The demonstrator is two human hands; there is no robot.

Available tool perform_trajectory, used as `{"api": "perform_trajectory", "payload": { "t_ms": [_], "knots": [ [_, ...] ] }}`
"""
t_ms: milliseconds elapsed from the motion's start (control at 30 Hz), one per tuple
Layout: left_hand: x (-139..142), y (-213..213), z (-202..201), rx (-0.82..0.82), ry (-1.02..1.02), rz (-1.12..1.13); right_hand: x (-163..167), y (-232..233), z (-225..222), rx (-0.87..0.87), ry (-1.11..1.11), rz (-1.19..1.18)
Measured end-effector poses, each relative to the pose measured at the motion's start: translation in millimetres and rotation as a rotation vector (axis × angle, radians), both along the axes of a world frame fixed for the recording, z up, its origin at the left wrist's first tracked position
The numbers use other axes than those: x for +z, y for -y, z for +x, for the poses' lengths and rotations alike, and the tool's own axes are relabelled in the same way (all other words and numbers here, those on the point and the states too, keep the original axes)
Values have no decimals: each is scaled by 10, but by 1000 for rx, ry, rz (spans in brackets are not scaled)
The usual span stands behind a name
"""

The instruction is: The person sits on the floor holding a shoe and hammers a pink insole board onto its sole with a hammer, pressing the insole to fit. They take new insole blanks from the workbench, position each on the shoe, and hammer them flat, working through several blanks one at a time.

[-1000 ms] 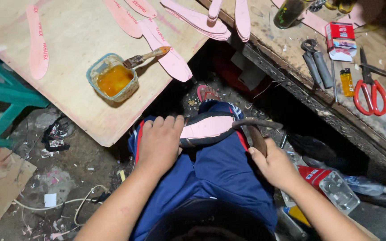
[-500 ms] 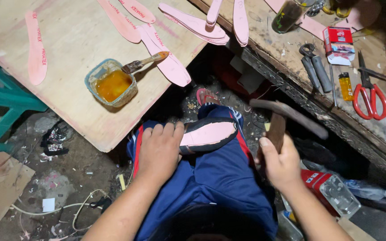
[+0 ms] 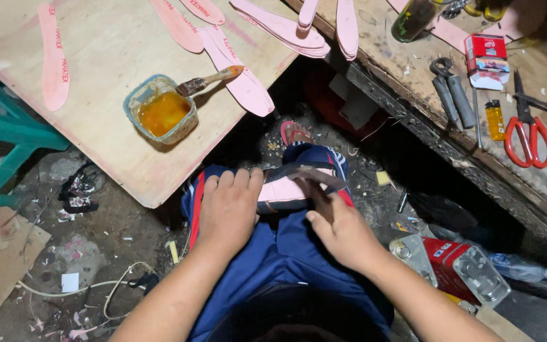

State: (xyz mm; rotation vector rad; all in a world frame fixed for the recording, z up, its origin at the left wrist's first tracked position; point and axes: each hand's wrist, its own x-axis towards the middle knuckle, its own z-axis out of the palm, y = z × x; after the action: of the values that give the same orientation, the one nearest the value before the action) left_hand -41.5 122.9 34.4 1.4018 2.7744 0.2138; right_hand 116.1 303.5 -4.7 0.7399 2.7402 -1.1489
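A sandal with a pink insole (image 3: 286, 190) lies across my knee, over blue trousers. My left hand (image 3: 228, 209) presses flat on its near end and holds it down. My right hand (image 3: 344, 235) grips the handle of a hammer (image 3: 314, 180), whose blurred head is down on the sandal's strap side. Both forearms reach in from the bottom of the view.
A plywood board (image 3: 115, 63) at upper left carries a tub of amber glue (image 3: 163, 114) with a brush (image 3: 213, 79) and several pink insoles (image 3: 243, 88). A workbench edge (image 3: 451, 145) at right holds pliers, red scissors (image 3: 527, 136), a lighter. A metal can (image 3: 457, 266) lies by my right leg.
The hammer was raised to the right of the sandal half a second ago and has now come down onto it. My left hand has stayed on the sandal.
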Motion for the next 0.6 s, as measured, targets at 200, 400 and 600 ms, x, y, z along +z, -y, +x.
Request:
{"api": "perform_trajectory", "payload": {
  "t_ms": [200,400,600],
  "knots": [
    [129,-51,5,-10,57,-18,187,51,-42,-18,27,-402],
    [131,-49,-73,-9,72,-39,118,-254,297,-421,-212,-434],
    [57,-17,-130,-47,126,-10,-26,-6,372,-121,37,-200]
  ]
}}
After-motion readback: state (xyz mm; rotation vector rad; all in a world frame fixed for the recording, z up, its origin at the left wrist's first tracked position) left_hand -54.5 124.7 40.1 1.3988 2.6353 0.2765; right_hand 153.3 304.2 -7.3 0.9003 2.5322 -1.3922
